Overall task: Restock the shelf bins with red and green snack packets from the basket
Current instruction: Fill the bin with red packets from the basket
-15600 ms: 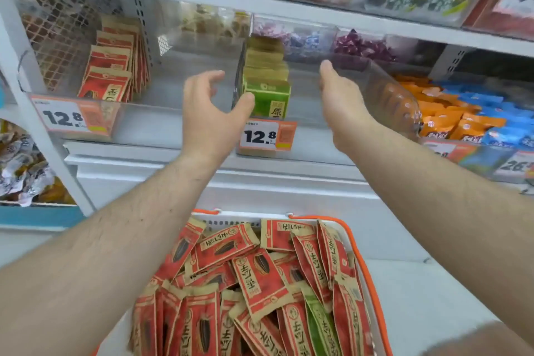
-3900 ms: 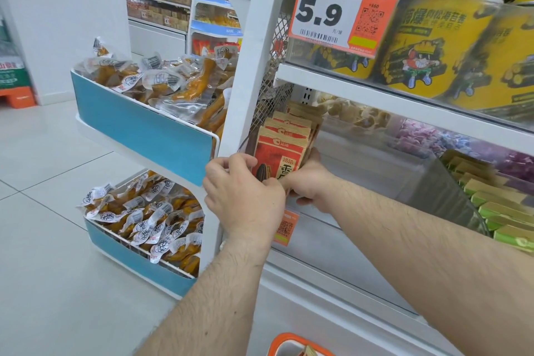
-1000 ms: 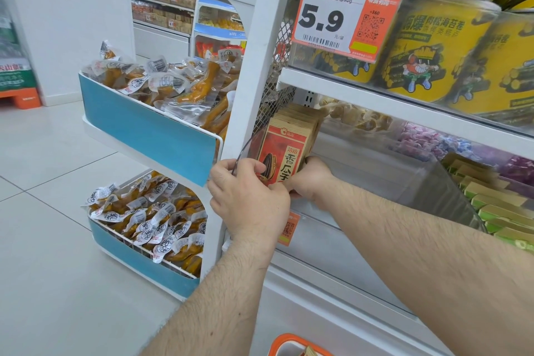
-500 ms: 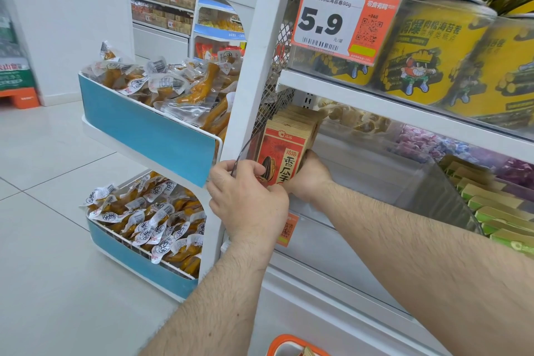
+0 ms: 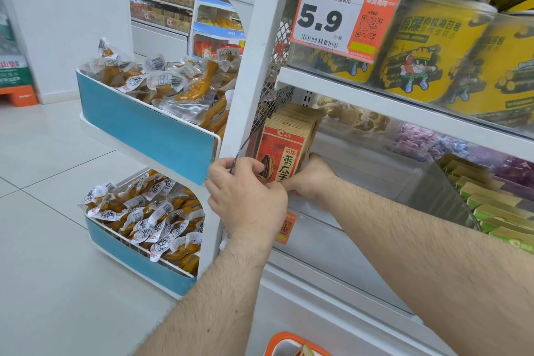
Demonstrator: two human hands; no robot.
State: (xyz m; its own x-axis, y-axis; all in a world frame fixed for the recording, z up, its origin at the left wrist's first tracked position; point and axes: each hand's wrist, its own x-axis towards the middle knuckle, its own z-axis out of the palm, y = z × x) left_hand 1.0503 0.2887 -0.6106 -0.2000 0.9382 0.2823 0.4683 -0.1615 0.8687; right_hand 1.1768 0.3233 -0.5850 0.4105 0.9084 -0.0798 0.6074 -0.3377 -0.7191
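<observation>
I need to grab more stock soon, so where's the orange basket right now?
In the head view, only the orange basket rim shows, at the bottom edge, below the left hand and right hand at the red packets.

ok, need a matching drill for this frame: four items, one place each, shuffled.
Items:
1. red packets
2. green packets
3. yellow cans
4. orange basket

Places:
A. bottom edge, below the shelf
B. shelf above, behind the 5.9 tag
C. bin at far right
D. between the left hand and right hand

Pairs: 1-D, 2-C, 3-B, 4-A
</observation>
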